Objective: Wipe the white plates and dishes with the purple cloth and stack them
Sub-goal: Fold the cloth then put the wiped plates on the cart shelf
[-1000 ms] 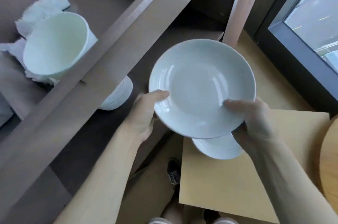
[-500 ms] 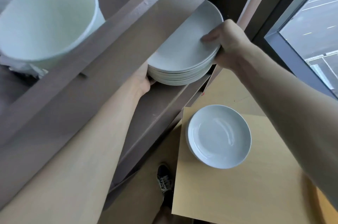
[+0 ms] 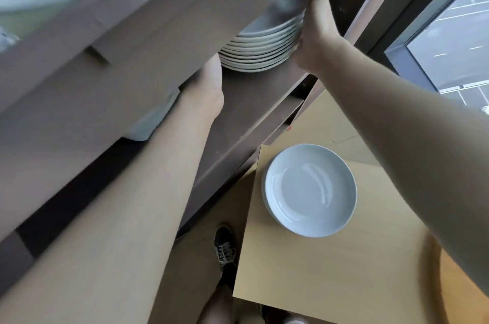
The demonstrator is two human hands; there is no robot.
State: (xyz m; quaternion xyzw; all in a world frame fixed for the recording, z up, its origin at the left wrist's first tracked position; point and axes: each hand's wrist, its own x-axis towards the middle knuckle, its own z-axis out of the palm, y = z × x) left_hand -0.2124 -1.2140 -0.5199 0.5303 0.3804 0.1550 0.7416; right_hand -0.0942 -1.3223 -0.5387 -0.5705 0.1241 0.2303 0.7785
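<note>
The left hand [image 3: 211, 77] reaches in under the upper shelf board [image 3: 158, 19]. Its fingers are hidden, so I cannot tell whether it holds anything. The stack of white plates [image 3: 260, 52] sits on the dark shelf [image 3: 251, 101] near its right end, half under that board. The right hand [image 3: 315, 30] clasps the stack's right side, thumb hooked over the top rim. Glazed ceramic is probably heavy as a pile, slick and easily chipped, so it is best carried from beneath on both sides. A short pile of plates [image 3: 311, 190] lies by the wooden table's [image 3: 330, 270] far left corner.
</note>
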